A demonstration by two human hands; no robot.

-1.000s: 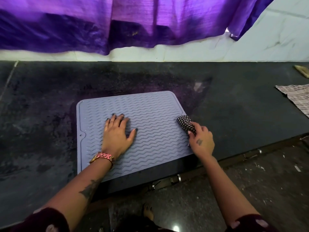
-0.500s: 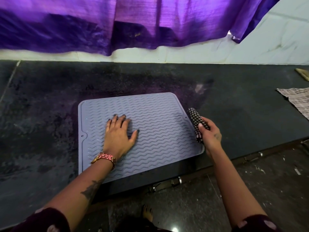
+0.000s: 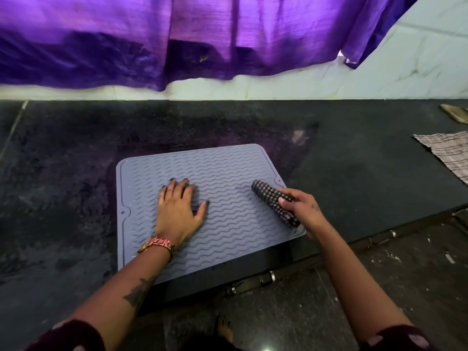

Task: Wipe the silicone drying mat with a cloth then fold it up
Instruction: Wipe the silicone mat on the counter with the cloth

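A grey-blue silicone drying mat (image 3: 228, 178) with wavy ridges lies flat on the dark stone counter, its near edge overhanging the counter's front. My left hand (image 3: 179, 211) presses flat on the mat's middle-left, fingers spread, a pink watch at the wrist. My right hand (image 3: 304, 209) grips a rolled black-and-white checked cloth (image 3: 271, 196) that lies on the mat near its right edge, pointing up and left.
The black counter (image 3: 354, 168) stretches left and right. A plaid cloth (image 3: 450, 153) lies at the far right, with a wooden object (image 3: 455, 114) behind it. A purple curtain (image 3: 177, 39) hangs over the white wall. My bare foot (image 3: 224, 328) stands on the floor below.
My right hand has carried the checked cloth from the mat's right edge a little inward onto the mat. My left hand has stayed pressed flat in place.
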